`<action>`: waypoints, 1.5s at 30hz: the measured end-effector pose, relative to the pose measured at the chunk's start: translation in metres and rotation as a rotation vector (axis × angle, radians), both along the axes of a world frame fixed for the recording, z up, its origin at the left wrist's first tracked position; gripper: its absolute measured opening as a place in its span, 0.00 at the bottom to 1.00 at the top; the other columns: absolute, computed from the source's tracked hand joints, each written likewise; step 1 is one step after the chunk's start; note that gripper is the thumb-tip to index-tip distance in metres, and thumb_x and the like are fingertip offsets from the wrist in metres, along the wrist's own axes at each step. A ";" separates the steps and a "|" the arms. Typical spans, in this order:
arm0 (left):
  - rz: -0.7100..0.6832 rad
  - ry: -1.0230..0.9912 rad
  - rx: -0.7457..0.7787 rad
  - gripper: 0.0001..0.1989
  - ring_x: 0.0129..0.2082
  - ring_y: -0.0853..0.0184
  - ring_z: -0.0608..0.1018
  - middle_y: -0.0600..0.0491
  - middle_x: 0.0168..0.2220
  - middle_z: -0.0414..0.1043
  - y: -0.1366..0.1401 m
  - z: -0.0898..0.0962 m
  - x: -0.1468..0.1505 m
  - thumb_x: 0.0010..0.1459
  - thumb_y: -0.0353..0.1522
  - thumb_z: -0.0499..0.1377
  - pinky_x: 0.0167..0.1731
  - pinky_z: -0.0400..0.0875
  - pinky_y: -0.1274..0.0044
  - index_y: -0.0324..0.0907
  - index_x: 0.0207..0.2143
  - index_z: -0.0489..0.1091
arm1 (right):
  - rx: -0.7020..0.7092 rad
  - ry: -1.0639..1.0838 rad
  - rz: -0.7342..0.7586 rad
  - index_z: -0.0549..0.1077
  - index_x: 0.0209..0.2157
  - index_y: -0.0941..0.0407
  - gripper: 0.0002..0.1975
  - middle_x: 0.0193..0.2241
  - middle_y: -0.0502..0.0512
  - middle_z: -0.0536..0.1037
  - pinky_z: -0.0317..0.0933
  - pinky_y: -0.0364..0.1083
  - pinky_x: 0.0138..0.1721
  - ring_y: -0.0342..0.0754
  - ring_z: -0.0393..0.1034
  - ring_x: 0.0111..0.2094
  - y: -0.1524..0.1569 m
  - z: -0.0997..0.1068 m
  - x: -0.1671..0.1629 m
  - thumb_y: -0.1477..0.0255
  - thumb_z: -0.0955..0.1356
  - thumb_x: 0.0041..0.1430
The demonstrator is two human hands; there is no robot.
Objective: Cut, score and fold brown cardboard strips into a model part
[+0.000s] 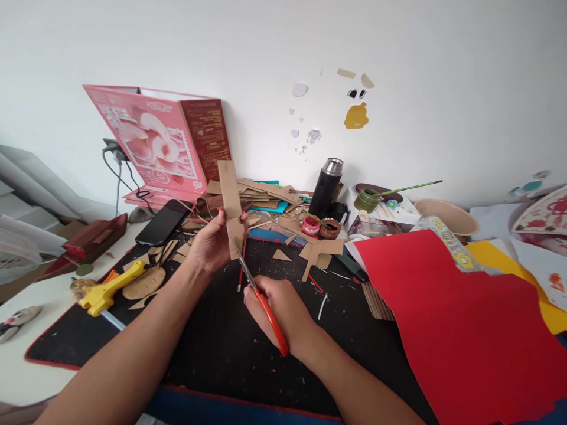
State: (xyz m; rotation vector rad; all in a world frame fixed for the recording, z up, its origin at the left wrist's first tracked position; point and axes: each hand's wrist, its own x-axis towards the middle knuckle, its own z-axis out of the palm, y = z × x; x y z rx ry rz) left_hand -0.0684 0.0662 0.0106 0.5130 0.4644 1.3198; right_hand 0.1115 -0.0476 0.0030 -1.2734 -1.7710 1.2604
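Observation:
A strip of brown cardboard (229, 189) stands nearly upright in my left hand (212, 241), pinched between thumb and fingers above the black mat (212, 354). My right hand (281, 307) is wrapped round the orange handles of a pair of scissors (271, 319). The blades point up and to the left and meet the lower end of the cardboard strip. How far the blades are apart is hard to make out. Cardboard offcuts (316, 254) lie on the mat just beyond my right hand.
A yellow glue gun (113, 289) and a phone (163, 223) lie at the left. Behind are a pink box (155, 139), a black flask (326, 188) and small paint jars (311, 225). Red paper (456, 319) covers the right side. A green jar (367, 200) holds a brush.

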 end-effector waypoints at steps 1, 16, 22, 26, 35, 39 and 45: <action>0.000 0.001 -0.005 0.12 0.27 0.67 0.80 0.51 0.33 0.80 0.000 0.000 0.000 0.69 0.37 0.67 0.29 0.79 0.78 0.42 0.51 0.79 | -0.020 0.017 0.005 0.72 0.29 0.54 0.14 0.21 0.47 0.68 0.52 0.43 0.26 0.42 0.60 0.22 0.000 0.000 0.001 0.66 0.69 0.71; 0.009 -0.002 -0.028 0.08 0.31 0.66 0.81 0.50 0.33 0.78 -0.001 0.001 0.000 0.69 0.35 0.67 0.32 0.81 0.78 0.39 0.42 0.79 | -0.241 0.265 0.152 0.80 0.48 0.54 0.29 0.30 0.50 0.80 0.70 0.45 0.36 0.51 0.82 0.33 0.005 -0.010 0.010 0.44 0.78 0.59; 0.003 0.019 -0.005 0.09 0.29 0.66 0.80 0.50 0.33 0.77 -0.001 0.001 -0.001 0.66 0.34 0.68 0.30 0.79 0.77 0.37 0.44 0.79 | -0.231 0.148 0.192 0.80 0.52 0.54 0.36 0.30 0.51 0.82 0.65 0.46 0.35 0.49 0.76 0.31 0.004 0.006 0.013 0.42 0.81 0.52; 0.008 0.030 -0.003 0.07 0.29 0.66 0.79 0.49 0.33 0.77 -0.002 0.001 -0.001 0.67 0.33 0.66 0.30 0.80 0.77 0.37 0.42 0.79 | -0.328 0.263 0.235 0.76 0.55 0.55 0.41 0.34 0.53 0.84 0.68 0.47 0.38 0.51 0.78 0.33 0.004 -0.003 0.013 0.45 0.83 0.48; -0.008 0.030 0.025 0.09 0.32 0.64 0.81 0.48 0.35 0.79 -0.001 -0.005 -0.004 0.61 0.32 0.72 0.32 0.81 0.76 0.37 0.42 0.79 | -0.252 0.164 0.169 0.78 0.54 0.55 0.37 0.30 0.51 0.80 0.68 0.44 0.31 0.50 0.79 0.29 0.001 0.003 0.013 0.42 0.80 0.54; -0.035 0.057 0.033 0.13 0.30 0.65 0.81 0.49 0.35 0.80 0.000 -0.007 -0.005 0.59 0.32 0.73 0.30 0.81 0.77 0.37 0.44 0.79 | -0.214 0.134 0.151 0.80 0.54 0.55 0.37 0.28 0.50 0.78 0.65 0.42 0.25 0.46 0.75 0.21 0.000 0.003 0.012 0.40 0.77 0.57; -0.061 0.070 -0.008 0.14 0.29 0.66 0.81 0.48 0.35 0.81 -0.001 -0.008 -0.006 0.62 0.33 0.72 0.32 0.82 0.77 0.35 0.47 0.79 | -0.194 0.105 0.128 0.80 0.51 0.55 0.32 0.26 0.48 0.76 0.63 0.41 0.25 0.45 0.72 0.21 -0.001 0.000 0.009 0.42 0.77 0.60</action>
